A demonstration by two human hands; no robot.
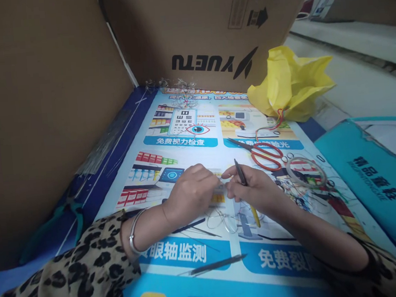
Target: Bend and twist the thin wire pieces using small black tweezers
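My left hand [191,195] and my right hand [252,187] meet at the middle of a printed blue poster [190,140] that covers the work surface. Both are closed in a pinch on a small pale piece [221,189] held between their fingertips; I cannot make out what it is. My right hand also holds a thin dark tool [240,171] that sticks up from its fingers, with a yellow end showing below the hand. Loops of thin wire [224,219] lie on the poster just under the hands. A silver bangle sits on my left wrist.
Red-handled scissors [262,154] and a roll of clear tape [306,171] lie right of the hands. A crumpled yellow bag [290,84] sits behind them. Cardboard boxes [205,29] wall in the back and left. Green pliers [66,211] lie at left, a dark stick [217,265] near me.
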